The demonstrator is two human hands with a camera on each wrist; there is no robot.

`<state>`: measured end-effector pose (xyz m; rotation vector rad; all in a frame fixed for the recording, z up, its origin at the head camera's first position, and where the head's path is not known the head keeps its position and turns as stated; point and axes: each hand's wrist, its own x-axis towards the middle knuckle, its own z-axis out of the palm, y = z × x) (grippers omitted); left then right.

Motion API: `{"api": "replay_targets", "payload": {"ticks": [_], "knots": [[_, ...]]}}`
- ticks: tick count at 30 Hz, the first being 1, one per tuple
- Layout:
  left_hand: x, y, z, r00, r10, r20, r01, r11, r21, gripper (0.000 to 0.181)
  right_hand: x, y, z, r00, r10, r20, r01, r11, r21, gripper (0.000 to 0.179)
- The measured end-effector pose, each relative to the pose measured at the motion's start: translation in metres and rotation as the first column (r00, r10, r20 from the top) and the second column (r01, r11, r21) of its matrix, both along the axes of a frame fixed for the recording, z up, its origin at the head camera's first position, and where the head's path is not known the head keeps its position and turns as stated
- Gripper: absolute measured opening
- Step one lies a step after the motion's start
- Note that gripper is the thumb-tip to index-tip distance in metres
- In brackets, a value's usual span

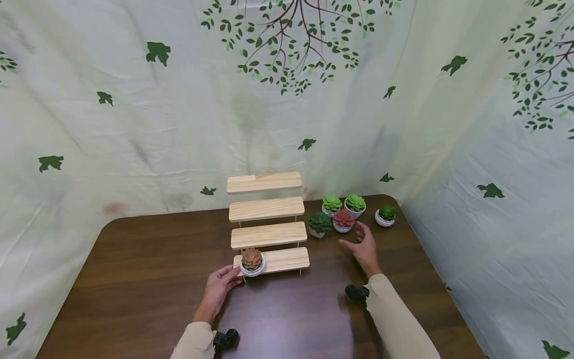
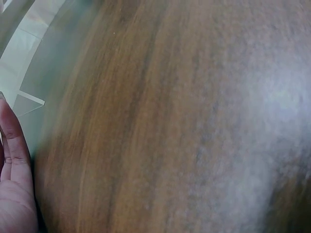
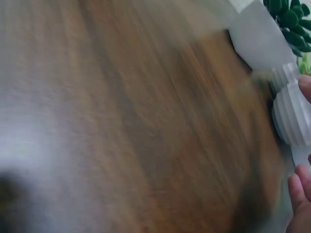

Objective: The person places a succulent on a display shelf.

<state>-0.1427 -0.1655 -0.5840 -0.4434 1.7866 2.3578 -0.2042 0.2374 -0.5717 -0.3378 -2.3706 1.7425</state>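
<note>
My left hand is at the left end of the lowest step of a four-step wooden display stand, fingertips close against the step's end and a white pot. That pot holds a brownish-orange succulent and sits on the step's left part. In the left wrist view only part of the left hand shows, fingers fairly straight. My right hand reaches beside a red succulent in a white pot, thumb and fingers spread apart. The right wrist view shows a ribbed white pot between thumb and fingers, not visibly gripped.
Around the red succulent stand a dark green succulent and two bright green ones, one at the back left, another at the back right. Farther right is a small green succulent. Behind the brown table hangs a leaf-patterned curtain.
</note>
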Motion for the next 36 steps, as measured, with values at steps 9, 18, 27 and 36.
{"api": "replay_targets", "payload": {"ticks": [9, 18, 27, 36], "knots": [[0.002, 0.000, 0.004, 1.000, -0.005, 0.022, 0.005, 1.000, -0.008, 0.008, -0.015, 0.005, 0.000, 0.999, 0.031, 0.042, -0.029, 0.998, -0.049, 0.087], [0.001, 0.000, 0.004, 1.000, -0.009, 0.010, 0.009, 1.000, -0.015, 0.014, -0.028, -0.001, -0.002, 1.000, 0.014, 0.026, -0.012, 0.996, -0.093, 0.080], [0.001, 0.000, 0.007, 1.000, -0.016, 0.019, 0.016, 1.000, -0.013, 0.014, -0.031, -0.007, -0.005, 1.000, -0.017, 0.017, 0.018, 0.999, -0.040, 0.073], [0.002, -0.002, 0.006, 0.999, -0.008, 0.034, 0.008, 1.000, -0.014, 0.014, -0.026, -0.010, -0.013, 0.998, -0.065, -0.026, 0.065, 0.998, -0.017, 0.066]]}}
